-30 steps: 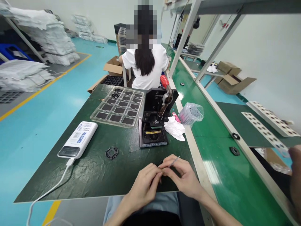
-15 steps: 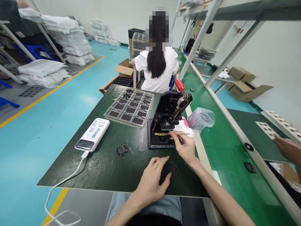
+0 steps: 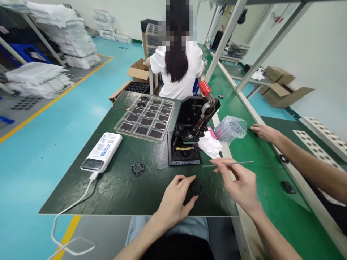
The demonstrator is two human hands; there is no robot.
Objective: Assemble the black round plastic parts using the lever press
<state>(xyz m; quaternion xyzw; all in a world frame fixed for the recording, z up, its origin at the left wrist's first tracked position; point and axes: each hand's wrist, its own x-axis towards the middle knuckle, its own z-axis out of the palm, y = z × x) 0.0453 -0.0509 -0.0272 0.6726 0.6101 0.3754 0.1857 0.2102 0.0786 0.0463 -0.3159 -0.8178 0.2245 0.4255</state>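
Note:
My left hand (image 3: 176, 198) rests at the front of the table, thumb and index finger closed around the rim of a round black part (image 3: 197, 188). To its right, my right hand (image 3: 238, 180) pinches a thin metal tool (image 3: 244, 162), held nearly level above the table's right edge. Behind my hands stands a black press fixture (image 3: 185, 159) with a red-handled toggle clamp (image 3: 205, 88); its upper plate is tilted up. A narrow yellow strip (image 3: 184, 148) lies across its bed. Another round black part (image 3: 138, 168) lies left of my left hand.
A clear tray (image 3: 146, 122) of dark square pieces sits behind, left of the fixture. A white power bank (image 3: 102, 153) with a cable lies left. White tissue (image 3: 210, 144) and a plastic bag (image 3: 230, 129) are right. A co-worker's hand (image 3: 264, 132) reaches over the green belt (image 3: 260, 187).
My right hand has drawn back from the fixture toward the lower right with the tool. The yellow strip stays in the fixture. A co-worker's arm has reached in over the belt.

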